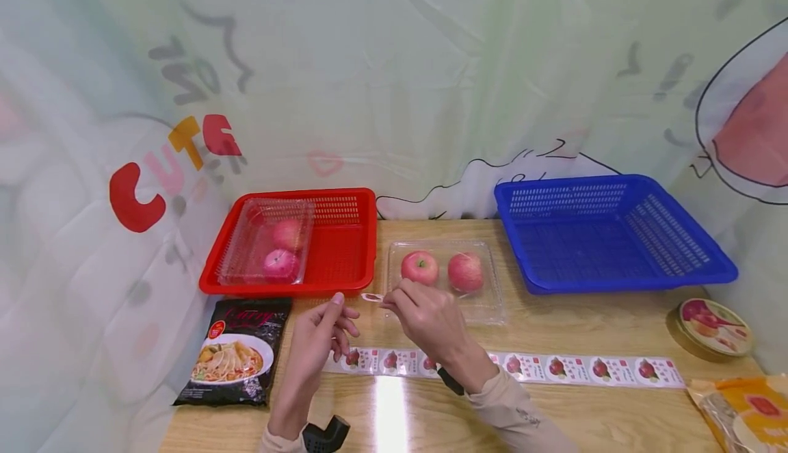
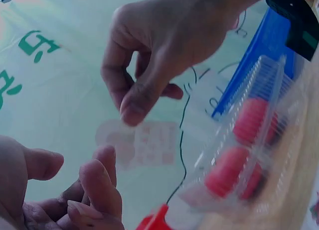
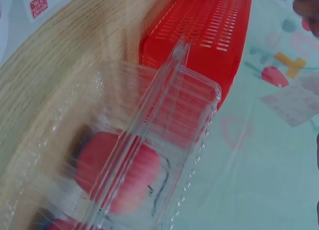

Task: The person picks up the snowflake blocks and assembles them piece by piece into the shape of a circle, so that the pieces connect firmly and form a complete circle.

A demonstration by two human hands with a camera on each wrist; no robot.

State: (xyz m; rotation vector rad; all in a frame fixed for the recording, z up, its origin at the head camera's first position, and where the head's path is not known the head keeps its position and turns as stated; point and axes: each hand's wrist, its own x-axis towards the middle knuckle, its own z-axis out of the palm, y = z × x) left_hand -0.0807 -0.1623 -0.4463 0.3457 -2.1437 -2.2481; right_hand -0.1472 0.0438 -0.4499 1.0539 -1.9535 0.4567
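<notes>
My right hand [image 1: 427, 313] pinches a small peeled sticker [image 1: 372, 298] between thumb and fingers, which hangs thin and pale below the fingertips in the left wrist view. To its left is my left hand [image 1: 320, 340], palm partly turned up, fingers loosely bent and holding nothing. Just beyond the right hand a clear plastic clamshell box [image 1: 492, 311] stands with two red apples [image 1: 466, 272] inside. A strip of apple-picture stickers [image 1: 535, 369] lies across the table nearer to me, partly hidden by the right forearm.
At the back left a red basket [image 1: 369, 234] holds another clear box of apples [image 1: 282, 265]. A blue basket [image 1: 591, 241] stands back right. A black noodle packet [image 1: 234, 354] lies left; a round tin [image 1: 715, 328] and an orange packet [image 1: 747, 412] are at right.
</notes>
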